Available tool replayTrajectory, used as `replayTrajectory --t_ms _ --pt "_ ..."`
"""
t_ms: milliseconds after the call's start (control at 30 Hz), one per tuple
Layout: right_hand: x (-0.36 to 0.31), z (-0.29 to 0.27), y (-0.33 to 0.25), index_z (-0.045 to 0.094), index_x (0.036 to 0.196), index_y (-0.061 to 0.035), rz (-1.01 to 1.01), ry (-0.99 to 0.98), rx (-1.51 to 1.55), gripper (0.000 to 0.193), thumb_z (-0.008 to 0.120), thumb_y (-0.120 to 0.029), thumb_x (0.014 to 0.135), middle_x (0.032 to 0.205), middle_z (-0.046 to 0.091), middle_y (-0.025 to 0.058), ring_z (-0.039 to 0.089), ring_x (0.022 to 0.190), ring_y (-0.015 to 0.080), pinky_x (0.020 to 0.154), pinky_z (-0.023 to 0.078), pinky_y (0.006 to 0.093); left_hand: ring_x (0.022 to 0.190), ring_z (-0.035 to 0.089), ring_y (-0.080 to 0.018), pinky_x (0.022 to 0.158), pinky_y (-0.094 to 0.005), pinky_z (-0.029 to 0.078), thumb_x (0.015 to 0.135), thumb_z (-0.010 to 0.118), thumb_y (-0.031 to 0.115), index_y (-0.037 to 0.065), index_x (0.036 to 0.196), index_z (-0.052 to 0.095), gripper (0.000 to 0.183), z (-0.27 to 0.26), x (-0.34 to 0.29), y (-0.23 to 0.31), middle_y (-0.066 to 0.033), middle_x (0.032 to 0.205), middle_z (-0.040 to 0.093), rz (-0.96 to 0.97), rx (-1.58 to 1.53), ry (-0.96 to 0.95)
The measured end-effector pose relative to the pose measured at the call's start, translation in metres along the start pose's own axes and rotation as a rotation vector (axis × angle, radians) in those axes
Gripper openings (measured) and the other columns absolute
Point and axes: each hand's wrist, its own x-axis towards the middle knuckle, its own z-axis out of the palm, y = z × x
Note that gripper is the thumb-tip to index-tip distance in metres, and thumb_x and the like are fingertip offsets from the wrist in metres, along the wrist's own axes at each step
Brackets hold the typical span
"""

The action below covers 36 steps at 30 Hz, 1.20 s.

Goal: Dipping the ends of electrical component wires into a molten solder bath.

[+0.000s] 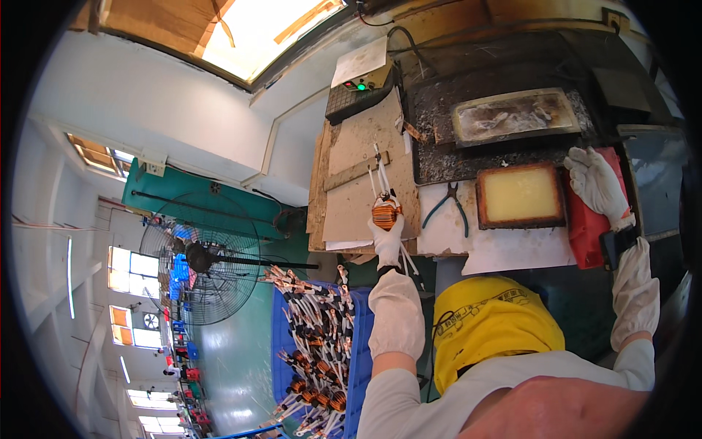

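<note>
Gloved left hand (386,235) grips a copper coil (385,214), its underside hidden.

Coil (386,214) in left hand (387,240) over bench (512,249); pliers (447,205) right of it; crate (360,351) below.

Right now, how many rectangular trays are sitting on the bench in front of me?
2: a grey, ash-crusted tray at the back, and a rust-rimmed tray of yellow liquid nearer, beside the right hand. Others may be hidden.
</note>
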Motion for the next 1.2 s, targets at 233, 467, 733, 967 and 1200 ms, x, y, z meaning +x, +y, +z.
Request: replayTrajectory --t_ms 233,467,733,967,1200 --pt "0.003 -0.003 0.0 0.054 0.119 -0.0005 -0.005 -0.071 0.045 0.037 0.044 -0.032 0.102 0.112 0.063 0.0172 0.067 0.086 0.0244 0.075 0.058 0.036 0.096 0.061 -0.0217 0.086 -0.0324 0.047 0.072 0.079 0.027 -0.001 0.127 0.044 0.071 0.01 0.035 0.015 -0.0131 0.107 0.062 -0.015 -0.134 -0.045" --pt "0.002 -0.003 -0.002 0.054 0.12 -0.0012 0.021 -0.013 0.058 0.038 0.044 -0.033 0.102 0.112 0.064 0.0172 0.068 0.087 0.0248 0.075 0.058 0.0364 0.105 0.062 -0.0364 0.091 -0.0421 0.048 0.067 0.078 0.037 0.006 0.125 0.05 0.072 0.031 0.071 0.069 -0.022 0.113 0.062 0.071 0.324 -0.077" --pt "0.003 -0.004 -0.001 0.054 0.12 -0.0037 0.007 -0.084 0.07 0.037 0.045 -0.034 0.101 0.112 0.064 0.0173 0.068 0.088 0.0244 0.074 0.058 0.0368 0.116 0.052 -0.0388 0.096 -0.0458 0.044 0.066 0.08 0.039 0.009 0.134 0.043 0.083 0.09 0.101 0.071 -0.0215 0.125 0.049 0.162 0.438 -0.057" --pt "0.005 -0.008 -0.001 0.055 0.119 -0.0041 0.024 -0.07 0.055 0.038 0.044 -0.036 0.101 0.112 0.064 0.0171 0.068 0.088 0.024 0.074 0.058 0.0361 0.124 0.044 -0.0408 0.103 -0.045 0.038 0.068 0.077 0.042 0.008 0.144 0.031 0.095 0.07 0.104 0.063 -0.0247 0.136 0.041 0.29 0.484 -0.151" --pt "0.005 -0.013 -0.001 0.054 0.125 -0.0031 -0.003 -0.166 0.04 0.04 0.042 -0.034 0.103 0.118 0.062 0.0188 0.068 0.089 0.025 0.077 0.058 0.036 0.126 0.04 -0.0437 0.106 -0.0455 0.034 0.079 0.071 0.032 0.001 0.142 0.034 0.079 0.038 0.015 0.053 -0.028 0.138 0.04 0.453 0.289 -0.038"
